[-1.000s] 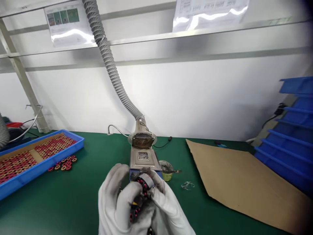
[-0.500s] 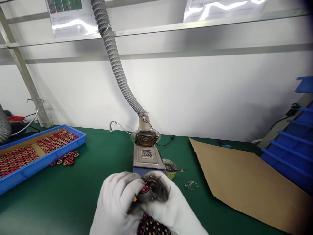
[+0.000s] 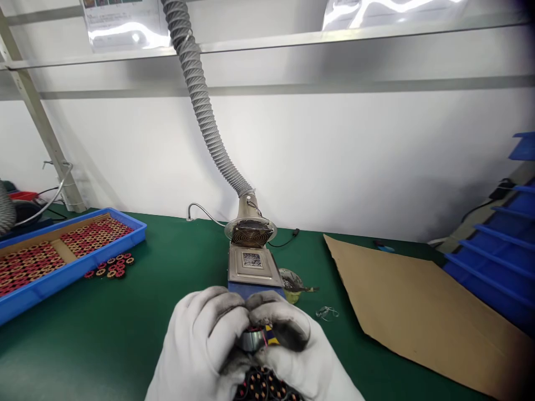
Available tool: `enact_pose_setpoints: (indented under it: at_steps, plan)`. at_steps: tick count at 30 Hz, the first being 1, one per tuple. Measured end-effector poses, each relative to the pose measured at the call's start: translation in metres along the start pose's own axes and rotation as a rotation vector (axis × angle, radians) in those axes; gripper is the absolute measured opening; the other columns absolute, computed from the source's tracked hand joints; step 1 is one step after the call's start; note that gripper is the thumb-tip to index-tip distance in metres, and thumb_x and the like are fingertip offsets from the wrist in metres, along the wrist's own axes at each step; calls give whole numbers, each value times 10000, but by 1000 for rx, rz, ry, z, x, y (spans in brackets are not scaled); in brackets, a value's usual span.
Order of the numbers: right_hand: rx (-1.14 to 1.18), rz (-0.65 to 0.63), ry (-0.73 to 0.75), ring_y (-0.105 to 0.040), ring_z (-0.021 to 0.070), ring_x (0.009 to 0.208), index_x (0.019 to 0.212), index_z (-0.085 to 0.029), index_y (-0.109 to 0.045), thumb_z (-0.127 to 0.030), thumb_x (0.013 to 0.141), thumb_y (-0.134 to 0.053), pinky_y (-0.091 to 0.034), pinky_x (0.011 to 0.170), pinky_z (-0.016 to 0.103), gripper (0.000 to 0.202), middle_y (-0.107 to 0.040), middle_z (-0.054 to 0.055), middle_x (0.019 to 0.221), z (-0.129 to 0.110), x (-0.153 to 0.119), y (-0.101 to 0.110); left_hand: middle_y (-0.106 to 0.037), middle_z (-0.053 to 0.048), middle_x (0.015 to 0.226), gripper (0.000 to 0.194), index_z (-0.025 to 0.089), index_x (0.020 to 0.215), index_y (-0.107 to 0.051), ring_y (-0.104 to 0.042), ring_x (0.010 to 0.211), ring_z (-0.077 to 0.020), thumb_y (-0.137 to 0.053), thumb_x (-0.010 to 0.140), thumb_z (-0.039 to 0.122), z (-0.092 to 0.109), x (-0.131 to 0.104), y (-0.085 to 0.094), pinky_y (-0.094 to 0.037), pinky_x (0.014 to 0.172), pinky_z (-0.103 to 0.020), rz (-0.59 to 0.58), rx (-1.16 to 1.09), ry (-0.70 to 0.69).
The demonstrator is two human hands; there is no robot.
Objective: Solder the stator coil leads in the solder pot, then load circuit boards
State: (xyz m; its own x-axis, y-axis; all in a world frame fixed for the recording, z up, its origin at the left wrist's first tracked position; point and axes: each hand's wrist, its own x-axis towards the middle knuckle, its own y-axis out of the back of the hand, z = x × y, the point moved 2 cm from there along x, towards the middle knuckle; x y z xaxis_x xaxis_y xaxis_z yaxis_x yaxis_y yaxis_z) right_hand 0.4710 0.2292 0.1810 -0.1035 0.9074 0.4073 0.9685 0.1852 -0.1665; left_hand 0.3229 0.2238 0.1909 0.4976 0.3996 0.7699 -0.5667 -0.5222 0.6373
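Observation:
Both hands wear white gloves with dark smudges on the fingertips. My left hand (image 3: pixel 204 340) is closed, its fingers pinching a small round metal ring part (image 3: pixel 251 341) with a bit of red at its top. From the other side my right hand (image 3: pixel 288 340) curls its fingers around a small yellow-and-black piece (image 3: pixel 271 335) beside the ring; most of that piece is hidden. A thin pink strand shows between the two. Below the hands lie several black parts with red and tan spots (image 3: pixel 263 385), partly covered by the gloves.
A blue-based device with a metal top plate (image 3: pixel 251 266) stands just beyond my hands, under a grey exhaust hose (image 3: pixel 204 111). Right of it are a small cup (image 3: pixel 291 281) and cardboard (image 3: pixel 409 306). Left, a blue tray (image 3: pixel 140 234) holds red-and-tan rings; several loose rings (image 3: pixel 112 267) lie beside it.
My right hand has turned and its fingers have come over the ring. The yellow-and-black piece now shows at the ring's right side, and the ring's metal side faces me more.

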Motion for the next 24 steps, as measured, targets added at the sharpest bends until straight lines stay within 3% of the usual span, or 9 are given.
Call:
enact_pose_setpoints:
  at_steps: [4,7,9,13,16,20,24]
  plan:
    - [167,141,-25,-570,179,745,619,-230,-666,-256,651,-722,-461,716,279,69,-617,21,733,8,-3,1,-633,-70,985,269,155,984,-532,-522,980,-237,-335,891,313,7,6,3,-393,805,-383,14,98,-65]
    - [430,303,-119,-581,180,795,725,-256,-659,-334,693,-683,-467,789,318,88,-633,14,809,21,-5,10,-642,-52,963,273,154,944,-549,-524,969,-221,-326,891,302,8,6,5,-376,809,-364,42,115,-53]
    - [475,353,-121,-588,177,810,774,-282,-654,-367,682,-687,-471,805,325,130,-647,3,840,24,-4,15,-641,-49,955,243,149,939,-555,-519,967,-218,-362,874,283,7,4,6,-366,817,-359,60,130,-35]
    - [407,175,-223,-608,201,738,754,-221,-661,-234,493,-822,-498,697,312,307,-667,37,793,18,0,-1,-629,-69,975,204,135,959,-551,-517,972,-235,-431,819,223,7,3,5,-375,819,-381,97,189,-33]
    - [465,74,-324,-617,214,802,858,-206,-645,-283,517,-819,-474,781,339,390,-660,51,873,22,-1,-17,-610,-85,1005,238,141,1003,-531,-534,954,-228,-444,787,189,8,2,2,-425,799,-373,112,125,37]
    - [526,38,-356,-633,217,751,850,-179,-672,-436,490,-810,-460,810,368,464,-666,60,765,46,2,-15,-570,-52,1085,367,237,1148,-456,-544,969,-173,-519,788,193,-1,-3,-5,-497,778,-282,-22,-233,189]
    - [529,-13,-398,-639,219,747,825,-190,-685,-376,447,-839,-475,781,368,449,-678,57,775,60,6,-5,-587,-58,1078,323,275,1114,-519,-568,958,-199,-522,801,194,-13,-8,-6,-517,768,-299,-35,-588,196]
